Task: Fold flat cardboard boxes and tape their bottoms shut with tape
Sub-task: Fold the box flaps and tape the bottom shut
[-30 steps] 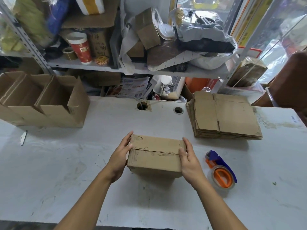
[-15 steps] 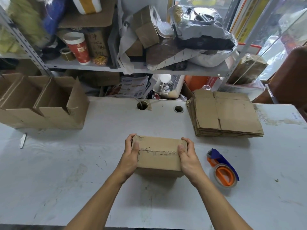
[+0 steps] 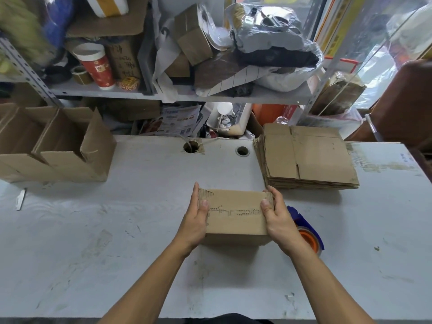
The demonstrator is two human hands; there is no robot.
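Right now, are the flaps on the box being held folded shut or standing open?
Folded shut. The box shows two flaps meeting flat along a ragged middle seam, with the left hand and right hand gripping its ends.

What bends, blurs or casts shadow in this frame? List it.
Head view: wide-angle lens bows the table edges and shelf posts; upper-left shelf clutter is smeared; soft shadow lies under the box and the flat stack; both hands stay sharp.

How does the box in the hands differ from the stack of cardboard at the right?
The box is folded into shape with its flaps closed upward; the stack is unfolded flat sheets. The box is one piece gripped by the left hand and right hand; the stack is many, untouched. Both are plain brown cardboard on the table.
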